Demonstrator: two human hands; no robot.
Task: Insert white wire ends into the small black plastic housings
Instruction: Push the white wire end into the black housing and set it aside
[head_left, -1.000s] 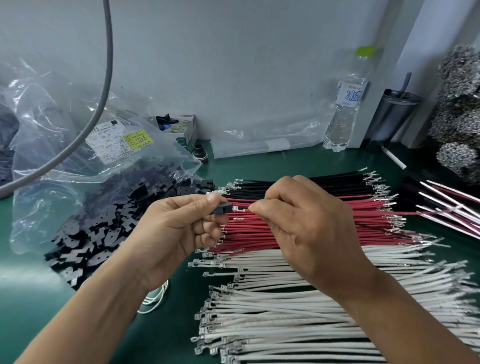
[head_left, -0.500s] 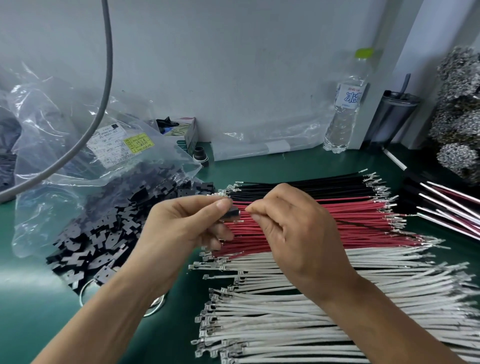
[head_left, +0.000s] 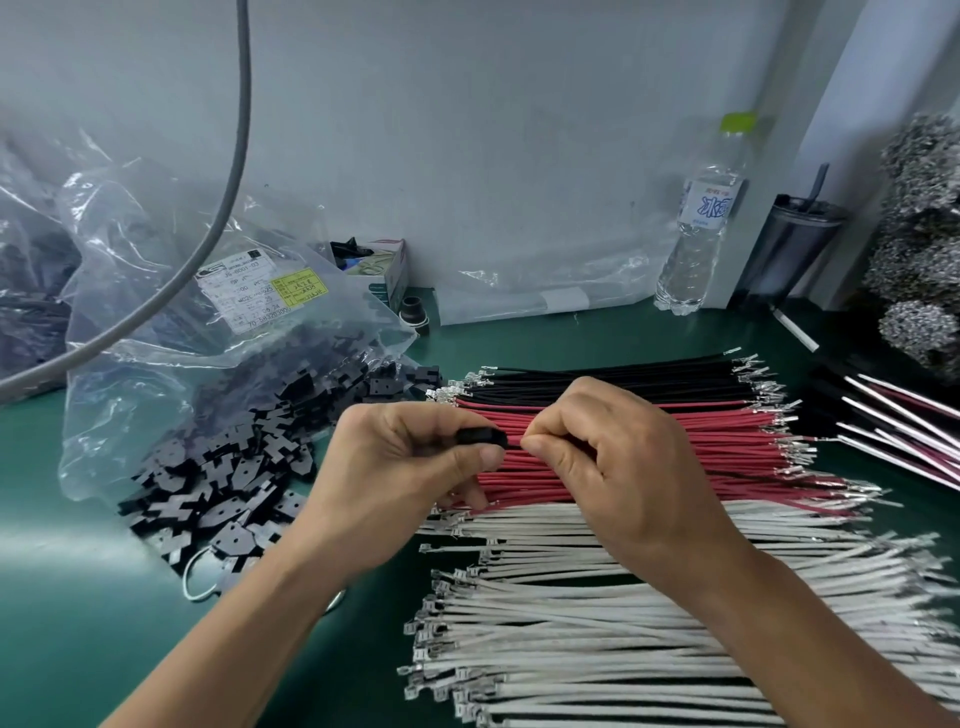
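Black housing (head_left: 480, 436) between both hands (head_left: 519, 467)

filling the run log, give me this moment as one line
step: inserting wire | left hand: grips black housing | right hand: pinches wire at housing mouth, colour hidden | white wires: on mat

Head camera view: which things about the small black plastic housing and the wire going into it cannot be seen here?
- Head view: the wire's end and colour are hidden by the right hand's pinching fingertips.
- The small black plastic housing is mostly covered by the left hand; its slots do not show.
- Whether the wire is seated inside cannot be told.
- The white wires run past the right and bottom edges.
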